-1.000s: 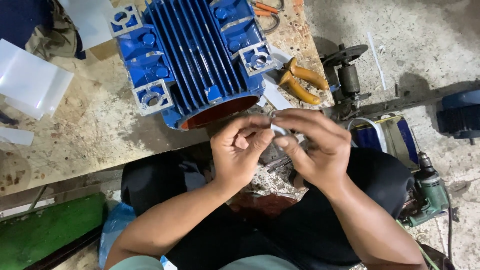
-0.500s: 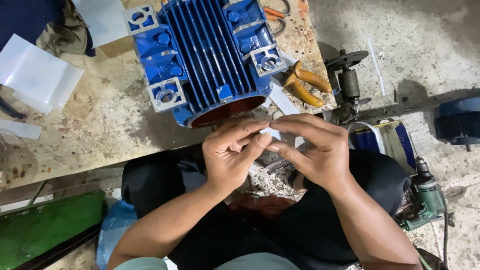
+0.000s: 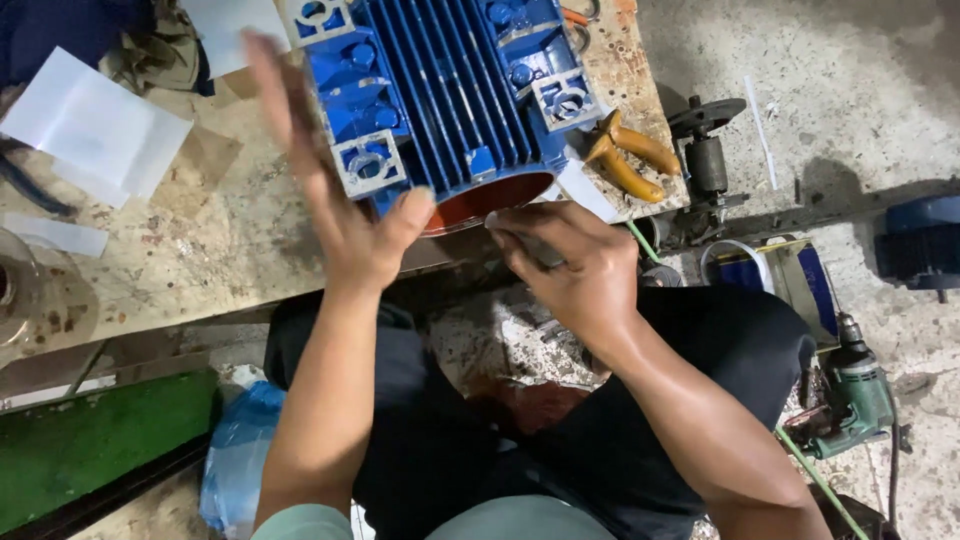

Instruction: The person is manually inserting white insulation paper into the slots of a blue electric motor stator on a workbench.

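A blue finned motor housing (image 3: 450, 95) lies on a worn workbench (image 3: 200, 250), its open reddish end facing me. My left hand (image 3: 330, 190) is raised with fingers spread flat, beside the housing's left flange, holding nothing. My right hand (image 3: 565, 265) is closed in front of the housing's open end, pinching a small white strip of paper (image 3: 495, 220) between thumb and fingers. My dark-trousered legs (image 3: 640, 400) sit below the bench edge.
Yellow-handled pliers (image 3: 630, 155) lie on the bench right of the housing. White paper sheets (image 3: 100, 120) lie at the left. A green power drill (image 3: 855, 395), a small rotor (image 3: 705, 155), a blue tin (image 3: 770, 270) and a blue plastic bag (image 3: 235, 460) sit on the floor.
My left hand let go of the small strip and swung up and left, opening flat beside the housing. My right hand kept the strip and stayed in front of the housing.
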